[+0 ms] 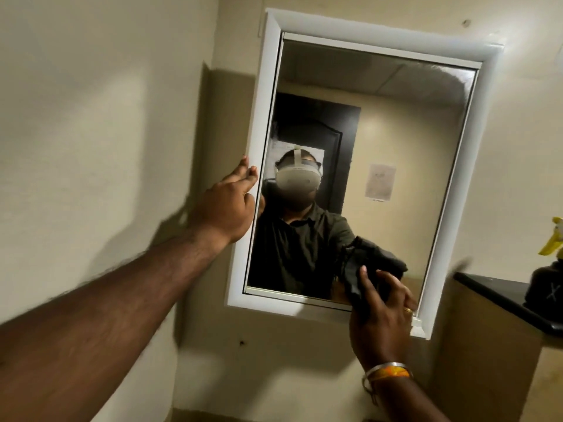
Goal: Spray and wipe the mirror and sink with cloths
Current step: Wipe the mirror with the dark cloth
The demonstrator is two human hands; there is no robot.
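Head view: wiping step on the mirror (380,153), hung on the wall in a white frame (259,153). Left hand (227,205) braced against the frame's left edge, fingers (243,170) nearly straight and close together, gripping nothing. Right hand (380,312) at the mirror's lower right corner, fingers spread flat, pressing a dark cloth (370,271) onto the glass. Hazy smear along the glass's top edge, so likely more to wipe there. Next move calls for sweeping the cloth upward and across with steady pressure. Spray bottle (548,269) on the dark worktop (493,289) at right. Sink not in sight.
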